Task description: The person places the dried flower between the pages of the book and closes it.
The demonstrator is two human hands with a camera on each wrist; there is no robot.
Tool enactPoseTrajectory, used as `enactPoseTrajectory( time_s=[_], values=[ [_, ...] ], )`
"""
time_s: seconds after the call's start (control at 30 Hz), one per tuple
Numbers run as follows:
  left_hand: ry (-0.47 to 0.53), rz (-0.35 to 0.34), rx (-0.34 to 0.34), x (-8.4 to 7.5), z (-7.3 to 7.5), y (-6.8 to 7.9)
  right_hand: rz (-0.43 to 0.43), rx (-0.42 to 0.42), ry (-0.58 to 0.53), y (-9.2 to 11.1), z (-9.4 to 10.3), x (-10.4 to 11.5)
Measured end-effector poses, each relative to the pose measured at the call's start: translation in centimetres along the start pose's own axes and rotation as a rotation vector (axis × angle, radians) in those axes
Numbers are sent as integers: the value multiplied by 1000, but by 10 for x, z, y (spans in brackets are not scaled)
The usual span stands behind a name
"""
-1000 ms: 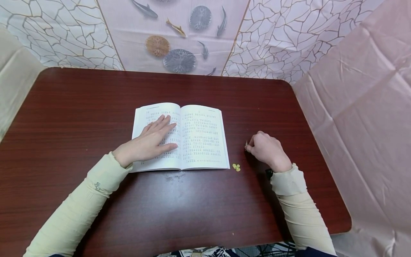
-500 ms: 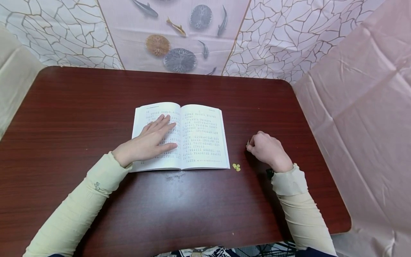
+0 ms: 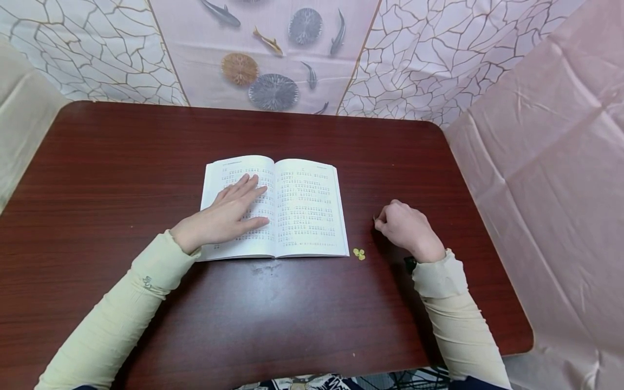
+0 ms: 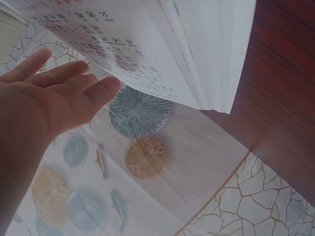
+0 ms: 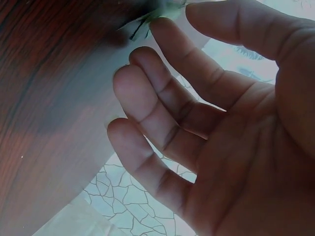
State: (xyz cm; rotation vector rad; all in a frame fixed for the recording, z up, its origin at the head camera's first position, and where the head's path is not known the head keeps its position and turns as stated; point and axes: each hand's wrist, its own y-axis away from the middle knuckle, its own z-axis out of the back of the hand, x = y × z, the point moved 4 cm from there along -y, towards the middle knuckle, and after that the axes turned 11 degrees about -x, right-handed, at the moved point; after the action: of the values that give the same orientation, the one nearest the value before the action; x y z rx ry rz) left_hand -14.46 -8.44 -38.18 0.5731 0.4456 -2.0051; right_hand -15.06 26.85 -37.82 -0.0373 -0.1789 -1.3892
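Note:
An open book lies on the table, its printed pages facing up. My left hand rests on the left page with its fingers spread and straight. In the left wrist view the left hand is beside the book's pages. To the right of the book, my right hand is just over the table. Its thumb and index finger pinch a small, thin, leaf-like green piece with a dark stem, blurred in the right wrist view. The right hand's other fingers are loosely bent.
A small yellow-green piece with round lobes lies between the book's lower right corner and the right hand. Beneath everything is a dark red-brown table. Patterned cloth hangs behind its far edge, and plain cloth along the right.
The little piece at my right fingertips has turned slightly, so less of it shows in the head view. Both hands stay nearly where they were.

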Motion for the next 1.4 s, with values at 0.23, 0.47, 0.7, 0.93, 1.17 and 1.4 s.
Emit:
enactPoseTrajectory(
  time_s=[0.23, 0.47, 0.7, 0.93, 1.17, 1.4],
  values=[
    [-27, 44, 25, 4, 0, 1, 5, 6, 8, 1, 1, 1],
    [-57, 155, 32, 10, 1, 2, 13, 26, 18, 2, 3, 0],
    [-81, 193, 35, 12, 2, 3, 16, 12, 14, 1, 8, 1],
    [-87, 214, 29, 14, 1, 4, 28, -173, -30, -3, 16, 9],
    [-77, 209, 43, 15, 0, 3, 54, -390, -107, -9, 20, 25],
    [-74, 213, 59, 15, -1, 3, 87, -495, -146, -13, 19, 42]
  ],
)
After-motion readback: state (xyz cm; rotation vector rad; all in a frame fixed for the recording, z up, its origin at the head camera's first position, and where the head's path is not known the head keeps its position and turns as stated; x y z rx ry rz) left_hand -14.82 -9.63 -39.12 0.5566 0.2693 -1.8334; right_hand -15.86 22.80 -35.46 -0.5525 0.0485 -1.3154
